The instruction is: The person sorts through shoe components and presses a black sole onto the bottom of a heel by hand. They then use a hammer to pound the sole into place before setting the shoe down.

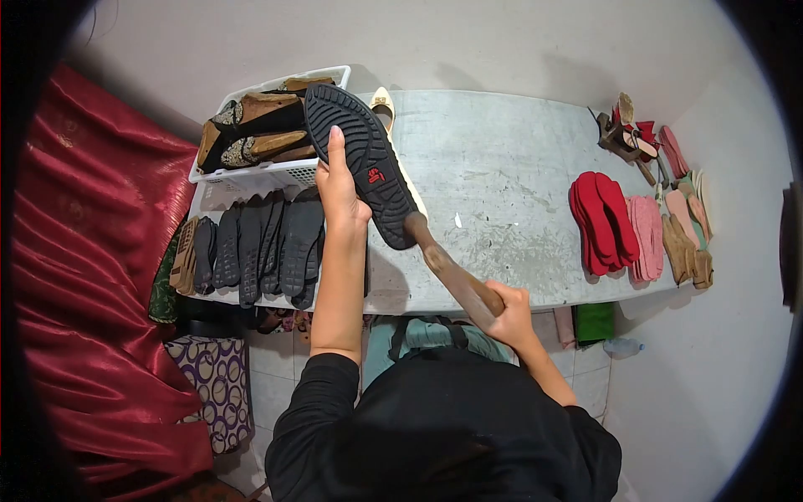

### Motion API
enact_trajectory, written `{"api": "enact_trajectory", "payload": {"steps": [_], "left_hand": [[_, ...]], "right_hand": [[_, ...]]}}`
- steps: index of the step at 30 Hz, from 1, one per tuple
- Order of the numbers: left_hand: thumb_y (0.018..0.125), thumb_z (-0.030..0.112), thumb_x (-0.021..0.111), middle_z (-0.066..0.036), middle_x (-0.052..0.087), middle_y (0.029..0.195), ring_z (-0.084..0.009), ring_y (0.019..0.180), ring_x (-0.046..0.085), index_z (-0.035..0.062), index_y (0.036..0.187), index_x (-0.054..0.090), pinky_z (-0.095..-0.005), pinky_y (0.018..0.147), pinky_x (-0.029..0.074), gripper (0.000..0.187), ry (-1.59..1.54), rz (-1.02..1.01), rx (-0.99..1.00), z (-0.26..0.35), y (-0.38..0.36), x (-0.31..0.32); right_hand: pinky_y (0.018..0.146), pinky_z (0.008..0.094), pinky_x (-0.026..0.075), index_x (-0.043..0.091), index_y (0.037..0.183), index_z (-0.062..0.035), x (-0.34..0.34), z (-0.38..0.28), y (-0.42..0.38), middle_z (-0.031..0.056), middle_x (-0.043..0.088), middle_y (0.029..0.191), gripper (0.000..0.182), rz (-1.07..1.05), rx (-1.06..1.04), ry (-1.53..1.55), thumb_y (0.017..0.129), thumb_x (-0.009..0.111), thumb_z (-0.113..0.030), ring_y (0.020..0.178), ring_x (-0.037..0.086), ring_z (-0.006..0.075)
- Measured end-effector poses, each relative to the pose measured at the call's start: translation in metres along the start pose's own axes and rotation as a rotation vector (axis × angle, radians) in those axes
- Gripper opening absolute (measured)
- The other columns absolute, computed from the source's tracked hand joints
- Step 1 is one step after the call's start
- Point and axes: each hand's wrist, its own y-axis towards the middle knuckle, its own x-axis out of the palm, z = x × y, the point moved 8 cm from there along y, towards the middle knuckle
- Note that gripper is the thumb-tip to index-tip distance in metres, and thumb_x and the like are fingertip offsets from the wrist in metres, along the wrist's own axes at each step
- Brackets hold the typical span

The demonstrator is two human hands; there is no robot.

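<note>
Left hand (341, 188) raised, fingers extended, right hand (510, 311) lower, grip closed

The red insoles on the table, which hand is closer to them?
Right. The right hand grips a wooden handle nearer the red insoles; the left hand holds the black sole, farther away.

Shoe workshop: my surface (502, 167) carries stacked black soles (259, 243), red insoles (600, 219), a basket of shoes (259, 171).

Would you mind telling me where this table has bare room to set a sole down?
The table is bare between the held black sole and the red insoles. It is crowded at the white basket, the black soles row and the far-right pile.
</note>
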Motion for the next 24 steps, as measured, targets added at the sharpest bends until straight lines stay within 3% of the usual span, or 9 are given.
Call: {"api": "enact_trajectory", "payload": {"steps": [1,3,5,8,11,14,21,23,24], "left_hand": [[0.086,0.027,0.056,-0.009,0.061,0.089,-0.0171,0.073,0.062,0.0005,0.098,0.055,-0.0296,0.063,0.054,0.029,-0.033,0.014,-0.008,-0.001,-0.002,0.000],[0.086,0.027,0.056,-0.009,0.061,0.089,-0.0172,0.073,0.062,0.0006,0.098,0.055,-0.0297,0.063,0.054,0.029,-0.064,0.034,-0.027,-0.003,-0.005,-0.004],[0.084,0.033,0.058,-0.011,0.062,0.091,-0.0196,0.075,0.064,-0.0002,0.101,0.054,-0.0329,0.065,0.055,0.038,-0.046,-0.001,-0.024,-0.003,-0.006,-0.002],[0.083,0.031,0.060,-0.010,0.061,0.093,-0.0194,0.077,0.063,-0.0012,0.102,0.053,-0.0325,0.066,0.055,0.038,-0.054,0.000,-0.040,-0.002,-0.015,0.004],[0.083,0.029,0.061,-0.009,0.060,0.095,-0.0185,0.079,0.063,-0.0013,0.102,0.053,-0.0321,0.067,0.054,0.037,-0.012,-0.005,-0.016,-0.003,-0.023,0.001],[0.085,0.029,0.058,-0.008,0.059,0.098,-0.0142,0.084,0.059,-0.0005,0.105,0.052,-0.0263,0.074,0.048,0.036,0.091,-0.082,0.066,-0.004,-0.047,0.011],[0.086,0.023,0.059,-0.006,0.060,0.095,-0.0110,0.085,0.054,-0.0021,0.101,0.057,-0.0237,0.077,0.043,0.030,0.102,-0.126,0.108,-0.021,-0.078,0.012],[0.085,0.022,0.059,-0.006,0.061,0.091,-0.0100,0.081,0.054,-0.0027,0.099,0.057,-0.0230,0.074,0.043,0.028,0.127,-0.084,0.157,-0.021,-0.078,0.007],[0.085,0.023,0.060,-0.006,0.061,0.089,-0.0097,0.079,0.054,-0.0033,0.096,0.058,-0.0231,0.072,0.043,0.028,0.184,-0.116,0.211,-0.021,-0.078,0.004]], "right_hand": [[0.048,0.0261,0.041,0.059,0.075,-0.0014,-0.002,-0.004,0.000,0.0103,0.053,0.056,0.020,-0.001,-0.002,0.001,0.060,0.070,-0.010,0.047,0.051,0.0124],[0.050,0.0304,0.044,0.060,0.074,-0.0062,-0.001,-0.012,-0.004,0.0116,0.058,0.060,0.024,-0.056,-0.019,0.169,0.054,0.071,-0.014,0.053,0.058,0.0258],[0.050,0.0299,0.044,0.059,0.073,-0.0062,0.001,-0.010,-0.001,0.0119,0.057,0.060,0.022,-0.061,0.027,0.112,0.055,0.070,-0.014,0.054,0.059,0.0254],[0.049,0.0280,0.042,0.059,0.072,-0.0037,0.000,-0.007,0.004,0.0124,0.056,0.058,0.019,-0.067,0.000,-0.104,0.057,0.068,-0.010,0.051,0.057,0.0225],[0.047,0.0252,0.039,0.058,0.074,-0.0028,-0.001,-0.007,0.000,0.0099,0.052,0.053,0.021,-0.035,-0.102,0.068,0.058,0.069,-0.011,0.044,0.046,0.0206],[0.046,0.0258,0.039,0.058,0.073,-0.0030,-0.011,-0.015,0.005,0.0089,0.052,0.055,0.018,-0.014,-0.065,0.035,0.057,0.064,-0.006,0.045,0.050,0.0215],[0.048,0.0282,0.040,0.057,0.071,-0.0026,-0.024,-0.024,0.013,0.0103,0.053,0.055,0.014,0.057,-0.037,-0.081,0.060,0.063,-0.009,0.045,0.051,0.0202],[0.050,0.0221,0.039,0.060,0.078,-0.0002,-0.031,-0.033,0.019,0.0068,0.050,0.056,0.023,0.093,-0.080,0.010,0.062,0.070,-0.013,0.051,0.044,0.0063],[0.050,0.0218,0.039,0.060,0.081,-0.0003,-0.031,-0.036,0.019,0.0061,0.051,0.057,0.025,0.080,-0.139,-0.014,0.060,0.069,-0.011,0.052,0.045,0.0067]]}}
